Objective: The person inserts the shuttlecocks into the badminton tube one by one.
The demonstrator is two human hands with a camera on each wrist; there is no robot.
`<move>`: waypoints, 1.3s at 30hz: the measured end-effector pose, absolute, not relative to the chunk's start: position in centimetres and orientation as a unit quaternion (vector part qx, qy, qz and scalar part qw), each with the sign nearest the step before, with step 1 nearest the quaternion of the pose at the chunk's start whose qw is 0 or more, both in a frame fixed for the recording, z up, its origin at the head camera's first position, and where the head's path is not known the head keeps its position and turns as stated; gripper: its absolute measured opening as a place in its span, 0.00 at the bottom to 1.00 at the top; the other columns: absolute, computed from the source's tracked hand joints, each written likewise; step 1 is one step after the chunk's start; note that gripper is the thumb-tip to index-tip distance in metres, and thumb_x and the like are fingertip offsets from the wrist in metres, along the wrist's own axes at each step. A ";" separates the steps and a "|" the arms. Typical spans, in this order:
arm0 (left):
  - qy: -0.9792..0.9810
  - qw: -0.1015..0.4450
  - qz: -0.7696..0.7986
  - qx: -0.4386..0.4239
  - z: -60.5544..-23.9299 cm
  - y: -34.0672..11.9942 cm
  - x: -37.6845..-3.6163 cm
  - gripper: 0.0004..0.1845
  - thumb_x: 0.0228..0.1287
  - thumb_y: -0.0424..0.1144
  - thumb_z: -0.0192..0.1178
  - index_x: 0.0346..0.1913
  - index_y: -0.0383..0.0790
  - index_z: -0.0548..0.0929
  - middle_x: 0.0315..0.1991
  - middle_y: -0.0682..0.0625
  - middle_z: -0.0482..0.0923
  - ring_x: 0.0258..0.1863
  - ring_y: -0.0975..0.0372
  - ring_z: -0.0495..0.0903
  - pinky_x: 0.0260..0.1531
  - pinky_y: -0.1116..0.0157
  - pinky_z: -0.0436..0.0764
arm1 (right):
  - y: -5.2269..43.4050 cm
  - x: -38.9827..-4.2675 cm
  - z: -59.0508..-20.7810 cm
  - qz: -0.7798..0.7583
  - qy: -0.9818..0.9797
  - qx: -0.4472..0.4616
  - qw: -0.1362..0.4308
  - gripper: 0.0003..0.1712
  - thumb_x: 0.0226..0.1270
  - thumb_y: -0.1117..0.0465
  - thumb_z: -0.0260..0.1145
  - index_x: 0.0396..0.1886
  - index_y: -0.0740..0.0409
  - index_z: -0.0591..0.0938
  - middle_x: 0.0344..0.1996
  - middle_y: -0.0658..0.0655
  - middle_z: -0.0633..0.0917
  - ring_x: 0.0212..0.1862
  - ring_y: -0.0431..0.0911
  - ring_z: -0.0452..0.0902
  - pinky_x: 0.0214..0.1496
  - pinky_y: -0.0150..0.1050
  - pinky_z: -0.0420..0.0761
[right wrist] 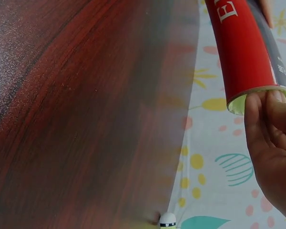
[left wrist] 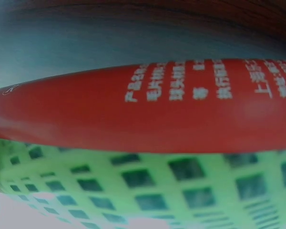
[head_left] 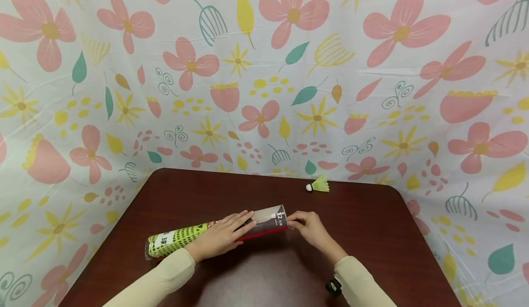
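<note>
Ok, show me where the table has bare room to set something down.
Free: the far left of the table, behind the tube; the right side, past the right hand and in front of the shuttlecock; the near edge between the sleeves. Crowded: the middle, where both hands, left hand included, meet the tube.

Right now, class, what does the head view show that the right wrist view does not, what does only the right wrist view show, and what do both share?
Only the head view shows the left hand resting on the long green, red and grey shuttlecock tube, and both cream sleeves. Only the right wrist view shows the tube's open rim with the fingers of the right hand at it. Both show the dark red wooden table and the yellow-green shuttlecock.
</note>
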State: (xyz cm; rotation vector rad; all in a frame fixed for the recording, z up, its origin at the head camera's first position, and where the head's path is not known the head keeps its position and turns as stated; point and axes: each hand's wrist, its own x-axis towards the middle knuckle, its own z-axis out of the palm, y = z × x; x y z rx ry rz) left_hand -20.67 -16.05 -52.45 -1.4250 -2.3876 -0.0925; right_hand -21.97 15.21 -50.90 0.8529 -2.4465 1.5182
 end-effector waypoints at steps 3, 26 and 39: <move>-0.846 0.176 -0.034 -0.501 -52.5 -16.1 -20.8 0.47 0.55 0.43 0.71 0.75 0.42 0.57 0.74 0.41 0.53 0.71 0.51 0.59 0.65 0.55 0.66 | 15.3 -22.8 -51.7 0.501 -0.814 0.286 0.067 0.04 0.56 0.76 0.68 0.30 0.66 0.86 0.23 0.57 0.84 0.25 0.43 0.78 0.27 0.30 0.78; -0.848 0.189 -0.048 -0.493 -52.6 -16.8 -20.5 0.46 0.54 0.41 0.73 0.73 0.39 0.60 0.73 0.40 0.57 0.69 0.49 0.62 0.63 0.54 0.68 | 25.3 -29.7 -53.4 0.508 -0.855 0.044 0.094 0.21 0.73 0.63 0.57 0.61 0.68 0.75 0.57 0.68 0.78 0.56 0.61 0.75 0.54 0.48 0.79; -0.856 0.178 -0.039 -0.485 -52.8 -17.0 -20.8 0.46 0.55 0.42 0.71 0.74 0.41 0.59 0.74 0.41 0.55 0.71 0.51 0.60 0.65 0.55 0.66 | 26.3 -32.3 -54.8 0.528 -0.847 -0.023 -0.056 0.41 0.75 0.60 0.53 0.76 0.64 0.41 0.73 0.72 0.47 0.73 0.66 0.44 0.69 0.61 0.57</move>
